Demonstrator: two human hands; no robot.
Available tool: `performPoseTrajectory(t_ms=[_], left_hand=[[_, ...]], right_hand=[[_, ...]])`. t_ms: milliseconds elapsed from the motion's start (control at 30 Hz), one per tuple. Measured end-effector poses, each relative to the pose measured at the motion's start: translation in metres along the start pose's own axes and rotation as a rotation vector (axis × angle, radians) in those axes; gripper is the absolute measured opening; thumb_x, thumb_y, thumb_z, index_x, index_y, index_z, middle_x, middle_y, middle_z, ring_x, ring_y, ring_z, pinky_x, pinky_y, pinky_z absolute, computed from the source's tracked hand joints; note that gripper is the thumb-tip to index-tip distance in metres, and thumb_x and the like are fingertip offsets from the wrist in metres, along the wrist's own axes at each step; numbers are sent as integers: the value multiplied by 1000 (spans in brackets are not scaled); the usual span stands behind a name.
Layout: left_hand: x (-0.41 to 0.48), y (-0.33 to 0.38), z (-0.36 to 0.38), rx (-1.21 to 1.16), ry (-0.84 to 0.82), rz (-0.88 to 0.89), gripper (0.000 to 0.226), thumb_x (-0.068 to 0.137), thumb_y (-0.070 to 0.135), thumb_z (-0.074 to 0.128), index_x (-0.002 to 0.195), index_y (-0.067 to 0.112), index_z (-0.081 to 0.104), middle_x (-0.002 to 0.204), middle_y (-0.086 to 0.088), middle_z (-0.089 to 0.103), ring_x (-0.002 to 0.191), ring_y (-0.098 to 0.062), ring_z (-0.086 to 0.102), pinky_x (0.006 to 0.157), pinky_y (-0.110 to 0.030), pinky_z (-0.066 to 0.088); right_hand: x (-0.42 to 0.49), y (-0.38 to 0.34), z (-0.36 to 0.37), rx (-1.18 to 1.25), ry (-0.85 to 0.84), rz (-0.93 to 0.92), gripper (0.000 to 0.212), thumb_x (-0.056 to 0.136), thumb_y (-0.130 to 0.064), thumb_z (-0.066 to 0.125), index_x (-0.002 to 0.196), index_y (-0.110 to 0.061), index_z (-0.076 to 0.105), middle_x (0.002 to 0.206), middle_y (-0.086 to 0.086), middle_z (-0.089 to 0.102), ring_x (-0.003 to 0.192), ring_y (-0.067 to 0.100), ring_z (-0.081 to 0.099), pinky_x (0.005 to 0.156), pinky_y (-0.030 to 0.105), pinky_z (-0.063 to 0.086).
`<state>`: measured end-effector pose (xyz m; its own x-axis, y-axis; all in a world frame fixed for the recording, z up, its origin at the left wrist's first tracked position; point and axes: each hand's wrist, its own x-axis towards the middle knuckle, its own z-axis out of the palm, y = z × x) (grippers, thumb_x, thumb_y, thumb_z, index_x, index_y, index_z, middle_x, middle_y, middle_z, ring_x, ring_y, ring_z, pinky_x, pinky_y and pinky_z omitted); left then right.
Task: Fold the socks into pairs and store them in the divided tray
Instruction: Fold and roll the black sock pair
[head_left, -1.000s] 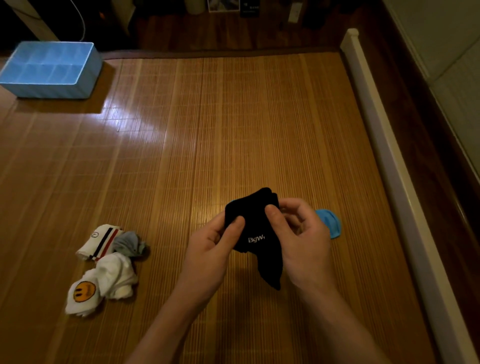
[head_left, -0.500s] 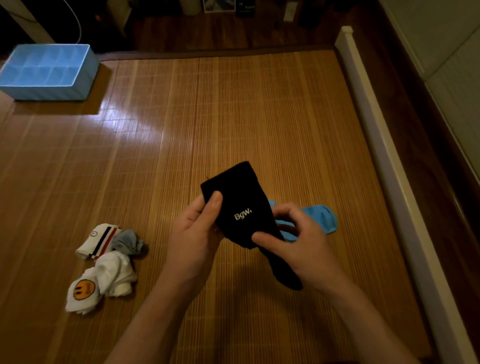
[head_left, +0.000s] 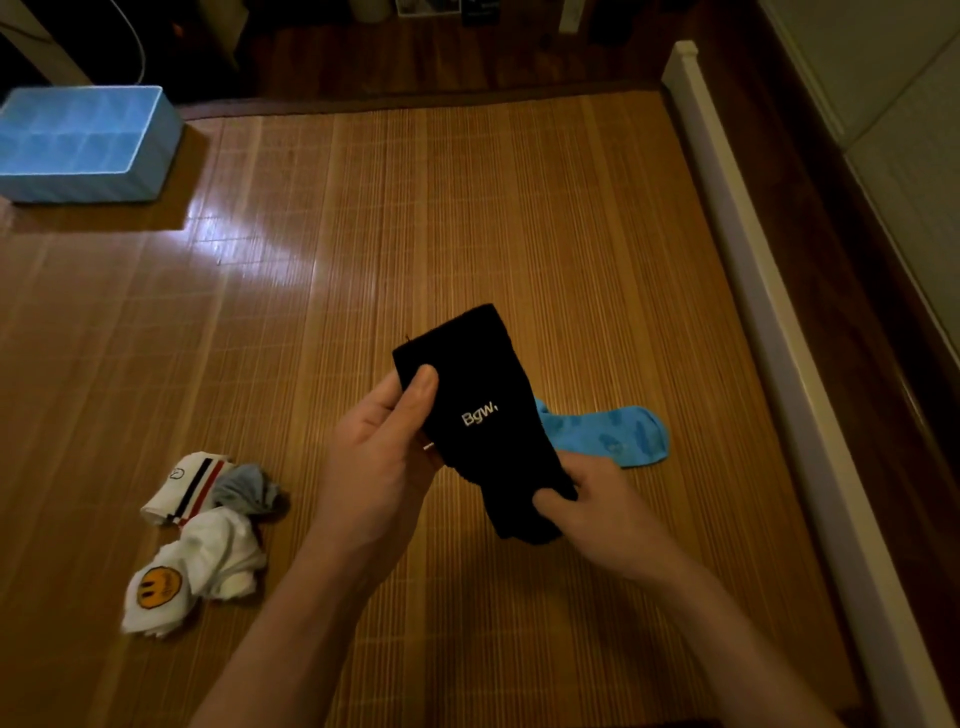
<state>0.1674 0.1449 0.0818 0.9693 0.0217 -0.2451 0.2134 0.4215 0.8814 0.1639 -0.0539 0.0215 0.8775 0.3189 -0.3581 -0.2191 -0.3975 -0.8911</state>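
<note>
- Nearest, at left, a white smiley sock (head_left: 176, 582) lies bunched on the bamboo mat (head_left: 467, 208), with a striped sock (head_left: 182, 486) and a grey sock (head_left: 247, 486) just beyond it.
- Right hand (head_left: 608, 519) curls its fingers round the black sock (head_left: 483, 415) at its lower end.
- Left hand (head_left: 379, 457) pinches the upper cuff, thumb on top.
- Blue sock (head_left: 618, 434) lies flat just behind.
- Divided tray (head_left: 88, 182) sits far left.

The black sock (head_left: 483, 374) bears white letters; the blue sock (head_left: 618, 431) has darker spots; the white sock (head_left: 218, 556) shows a yellow smiley.
</note>
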Motion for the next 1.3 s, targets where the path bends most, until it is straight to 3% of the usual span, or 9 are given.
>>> performPoseTrajectory(t_ms=[67, 167, 333, 567, 867, 967, 1100, 1200, 1300], left_hand=[[-2, 1, 1, 9, -33, -8, 35, 100, 32, 54, 126, 16, 71, 121, -10, 72, 108, -24, 71, 79, -30, 59], [-4, 2, 2, 24, -68, -21, 37, 97, 35, 56, 126, 18, 71, 118, -7, 73, 103, -20, 71, 73, -28, 58], [-9, 0, 1, 31, -107, -39, 37, 100, 32, 53, 129, 14, 68, 117, -7, 74, 102, -17, 72, 71, -24, 58], [-2, -4, -19, 2, 94, -105, 34, 101, 27, 50, 123, 13, 71, 121, -11, 73, 109, -23, 71, 78, -33, 62], [-9, -83, -109, -387, 529, -487, 36, 106, 22, 47, 138, 9, 56, 131, -14, 69, 119, -29, 66, 95, -45, 52], [-33, -130, -132, -78, 637, -599, 31, 105, 13, 48, 135, 8, 56, 130, -18, 67, 116, -31, 67, 93, -47, 54], [-59, -164, -150, 602, 645, -492, 41, 102, 17, 58, 142, 19, 50, 139, -10, 58, 123, -24, 58, 105, -50, 50], [-64, -170, -143, 983, 466, -335, 48, 100, 20, 58, 147, 24, 47, 150, 1, 49, 136, -15, 45, 113, -43, 42], [-67, -181, -127, 1401, 98, -74, 56, 99, 21, 59, 152, 23, 43, 163, 3, 31, 151, -15, 27, 122, -39, 27]], right_hand=[[3, 0, 3, 0, 43, -8, 13, 94, -8, 62, 99, -19, 67, 90, -4, 69, 82, 11, 66, 73, 36, 56], [7, 5, 8, 54, 154, -45, 46, 91, -12, 68, 129, -32, 53, 123, -12, 60, 114, 3, 57, 90, 24, 52], [14, 14, 19, -83, 136, -150, 64, 90, -11, 71, 146, -28, 46, 151, -9, 42, 144, 11, 35, 118, 44, 34], [15, 30, 25, -16, 4, 39, 12, 90, -20, 64, 99, -26, 60, 93, -6, 69, 87, 12, 68, 78, 43, 60], [19, 82, 3, -39, -99, 288, 9, 87, -15, 67, 92, -20, 72, 88, 1, 74, 80, 14, 72, 70, 32, 58], [20, 109, 7, -127, -43, 373, 20, 90, -15, 68, 109, -24, 66, 106, -3, 69, 88, 8, 67, 67, 19, 55], [11, 141, 17, -379, 121, 438, 50, 94, -17, 67, 140, -21, 49, 130, -1, 53, 118, 17, 53, 98, 33, 50], [-1, 146, 30, -467, 320, 328, 48, 95, -21, 63, 141, -24, 48, 126, -4, 50, 113, 15, 51, 90, 28, 46], [-14, 144, 56, -703, 264, 129, 54, 98, -27, 58, 149, -24, 41, 145, -3, 45, 132, 16, 44, 107, 34, 43]])
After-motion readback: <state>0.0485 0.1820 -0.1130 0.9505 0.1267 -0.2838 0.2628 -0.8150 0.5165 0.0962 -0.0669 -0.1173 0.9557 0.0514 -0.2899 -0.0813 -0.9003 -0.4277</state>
